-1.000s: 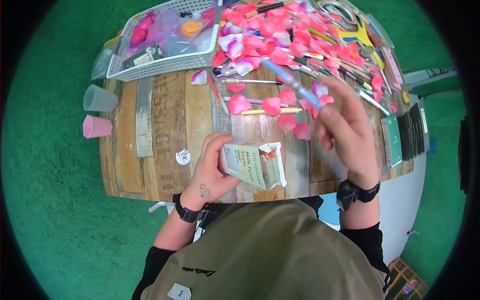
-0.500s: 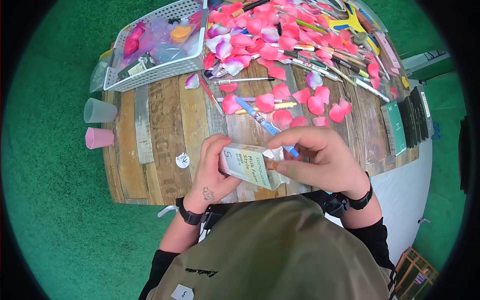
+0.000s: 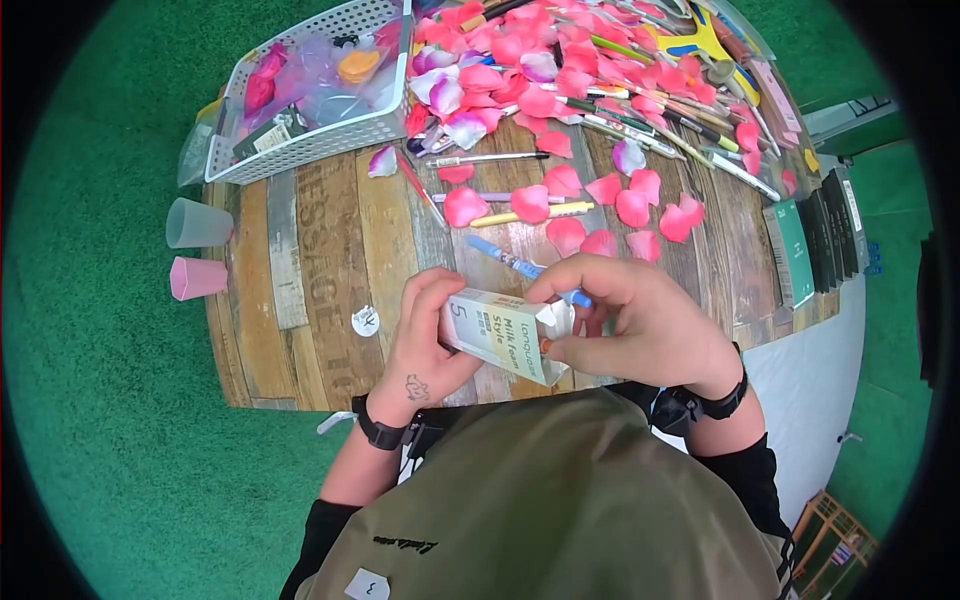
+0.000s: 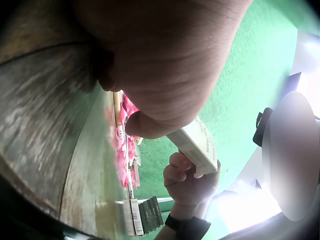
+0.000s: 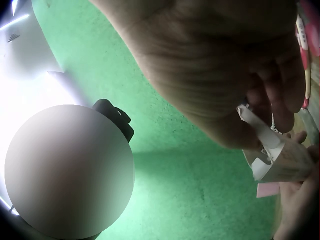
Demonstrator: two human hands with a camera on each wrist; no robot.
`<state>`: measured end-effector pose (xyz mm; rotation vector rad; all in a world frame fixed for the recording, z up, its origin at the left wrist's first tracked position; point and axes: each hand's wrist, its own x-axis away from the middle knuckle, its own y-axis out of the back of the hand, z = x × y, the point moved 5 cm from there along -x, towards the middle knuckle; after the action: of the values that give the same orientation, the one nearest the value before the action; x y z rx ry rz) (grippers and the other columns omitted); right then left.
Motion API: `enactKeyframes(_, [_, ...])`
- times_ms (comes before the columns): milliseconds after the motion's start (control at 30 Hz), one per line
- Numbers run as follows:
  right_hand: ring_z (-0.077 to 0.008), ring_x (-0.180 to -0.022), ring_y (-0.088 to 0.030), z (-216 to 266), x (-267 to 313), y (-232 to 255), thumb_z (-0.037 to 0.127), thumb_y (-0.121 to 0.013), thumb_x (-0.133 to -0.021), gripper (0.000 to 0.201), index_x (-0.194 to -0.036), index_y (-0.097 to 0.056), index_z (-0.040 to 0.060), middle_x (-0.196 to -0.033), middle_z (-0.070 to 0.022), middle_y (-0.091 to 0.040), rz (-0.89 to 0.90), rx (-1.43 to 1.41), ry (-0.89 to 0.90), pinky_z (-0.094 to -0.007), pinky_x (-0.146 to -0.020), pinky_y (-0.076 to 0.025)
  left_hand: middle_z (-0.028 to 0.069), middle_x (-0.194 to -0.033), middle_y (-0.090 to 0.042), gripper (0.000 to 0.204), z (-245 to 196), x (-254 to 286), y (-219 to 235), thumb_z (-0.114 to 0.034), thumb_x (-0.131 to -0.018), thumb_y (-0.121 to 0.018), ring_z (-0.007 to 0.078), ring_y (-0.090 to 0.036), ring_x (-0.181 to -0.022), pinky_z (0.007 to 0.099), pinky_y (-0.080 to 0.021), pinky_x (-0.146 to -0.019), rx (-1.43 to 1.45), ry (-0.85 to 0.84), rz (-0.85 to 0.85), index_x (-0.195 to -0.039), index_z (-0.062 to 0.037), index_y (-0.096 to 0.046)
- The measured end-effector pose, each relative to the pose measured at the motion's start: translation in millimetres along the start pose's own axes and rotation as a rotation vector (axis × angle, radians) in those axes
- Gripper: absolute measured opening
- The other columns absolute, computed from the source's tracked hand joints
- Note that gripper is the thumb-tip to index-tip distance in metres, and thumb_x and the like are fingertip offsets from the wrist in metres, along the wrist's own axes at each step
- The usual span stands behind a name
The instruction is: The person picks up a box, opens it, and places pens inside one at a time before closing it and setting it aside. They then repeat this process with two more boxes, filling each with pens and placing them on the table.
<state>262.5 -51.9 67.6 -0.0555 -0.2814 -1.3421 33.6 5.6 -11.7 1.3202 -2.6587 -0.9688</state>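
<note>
The left hand (image 3: 425, 335) grips a small pale carton (image 3: 492, 332) with printed lettering, its torn end facing right. At that end, the right hand (image 3: 645, 320) has its thumb and index finger on the edges of the opening, while a blue patterned pen (image 3: 505, 257) is held among its fingers, sticking out to the upper left. Something orange-brown shows just inside the opening. The left wrist view shows the carton (image 4: 196, 145) between the two hands. White torn flaps stand out from the carton (image 5: 290, 162) in the right wrist view.
Pink petals and many pens cover the table's (image 3: 340, 230) far side. A white basket (image 3: 300, 145) of bagged items stands far left; two cups, one clear (image 3: 198, 222) and one pink (image 3: 197, 277), lie at the left edge. Dark boxes (image 3: 825, 235) stand at the right.
The right hand came down from the upper right to the carton's open end, bringing the blue pen. Over the last half second the pen has tilted flatter and its far end sits lower.
</note>
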Motion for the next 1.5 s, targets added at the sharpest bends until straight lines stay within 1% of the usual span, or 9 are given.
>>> enactKeyframes(200, [-0.0166,-0.084,-0.067,24,7,6,0.007,-0.083,-0.084,0.038,-0.121,-0.073,0.0112,-0.094,-0.0024,-0.071,-0.279,0.222,0.379,-0.0302,-0.070,-0.053,0.0186,-0.138,-0.049,0.085,11,5,-2,-0.006,-0.070,-0.091,0.0368,-0.056,-0.124,0.0442,-0.049,-0.105,0.069,0.044,-0.026,-0.143,-0.0077,-0.047])
enactKeyframes(300, [-0.0216,-0.086,-0.068,27,8,6,0.009,-0.084,-0.083,0.037,-0.118,-0.074,0.0105,-0.095,-0.0042,-0.072,-0.280,0.230,0.451,-0.0336,-0.074,-0.054,0.0186,-0.138,-0.050,0.086,11,4,-2,-0.006,-0.070,-0.091,0.0367,-0.056,-0.124,0.0440,-0.049,-0.105,0.072,0.042,-0.028,-0.144,-0.0078,-0.047])
enactKeyframes(500, [-0.0299,-0.091,-0.072,9,3,17,0.014,-0.080,-0.090,0.024,-0.112,-0.074,0.0079,-0.099,-0.0104,-0.074,-0.409,0.461,0.424,-0.0396,-0.078,-0.056,0.0182,-0.138,-0.049,0.087,13,5,-3,-0.006,-0.071,-0.091,0.0350,-0.055,-0.125,0.0431,-0.050,-0.104,0.108,0.073,-0.038,-0.145,-0.0078,-0.046])
enactKeyframes(633, [-0.0336,-0.098,-0.072,-16,-3,28,0.014,-0.077,-0.092,0.020,-0.111,-0.075,0.0093,-0.108,-0.0125,-0.074,-0.415,0.731,0.169,-0.0422,-0.084,-0.057,0.0133,-0.143,-0.044,0.084,19,11,-4,-0.002,-0.077,-0.088,0.0245,-0.054,-0.127,0.0399,-0.047,-0.109,0.170,0.061,-0.062,-0.147,-0.0086,-0.041])
enactKeyframes(767, [-0.0338,-0.103,-0.069,0,4,15,0.014,-0.079,-0.088,0.023,-0.110,-0.076,0.0115,-0.115,-0.0105,-0.071,-0.536,0.935,0.425,-0.0426,-0.086,-0.056,0.0130,-0.144,-0.043,0.086,23,15,-5,-0.002,-0.078,-0.088,0.0235,-0.053,-0.127,0.0392,-0.047,-0.108,0.168,0.075,-0.053,-0.149,-0.0091,-0.039])
enactKeyframes(833, [-0.0320,-0.103,-0.067,27,12,10,0.013,-0.080,-0.085,0.023,-0.108,-0.077,0.0129,-0.115,-0.0081,-0.069,-0.500,0.801,0.514,-0.0414,-0.085,-0.056,0.0134,-0.144,-0.043,0.087,21,13,-5,-0.003,-0.078,-0.089,0.0237,-0.053,-0.127,0.0390,-0.047,-0.108,0.143,0.062,-0.032,-0.149,-0.0090,-0.040])
enactKeyframes(933, [-0.0278,-0.097,-0.065,52,19,-10,0.013,-0.082,-0.079,0.023,-0.102,-0.077,0.0135,-0.108,-0.0046,-0.067,-0.364,0.638,0.634,-0.0397,-0.082,-0.056,0.0192,-0.140,-0.048,0.086,20,12,-6,-0.007,-0.071,-0.091,0.0352,-0.053,-0.126,0.0437,-0.047,-0.107,0.118,0.061,-0.068,-0.144,-0.0069,-0.045])
enactKeyframes(1133, [-0.0325,-0.100,-0.064,53,17,-21,0.007,-0.082,-0.071,0.026,-0.097,-0.077,0.0109,-0.118,-0.0084,-0.067,-0.270,0.830,0.605,-0.0412,-0.082,-0.055,0.0197,-0.139,-0.049,0.085,5,6,-3,-0.005,-0.072,-0.089,0.0377,-0.054,-0.125,0.0447,-0.048,-0.105,0.024,-0.010,-0.060,-0.144,-0.0068,-0.044])
enactKeyframes(1500, [-0.0277,-0.085,-0.073,44,24,-14,0.008,-0.080,-0.082,0.019,-0.100,-0.074,0.0080,-0.120,-0.0098,-0.071,-0.305,0.690,0.475,-0.0381,-0.070,-0.059,0.0206,-0.140,-0.049,0.085,4,6,-2,-0.005,-0.072,-0.089,0.0385,-0.054,-0.124,0.0450,-0.049,-0.104,-0.007,-0.035,-0.053,-0.144,-0.0074,-0.044])
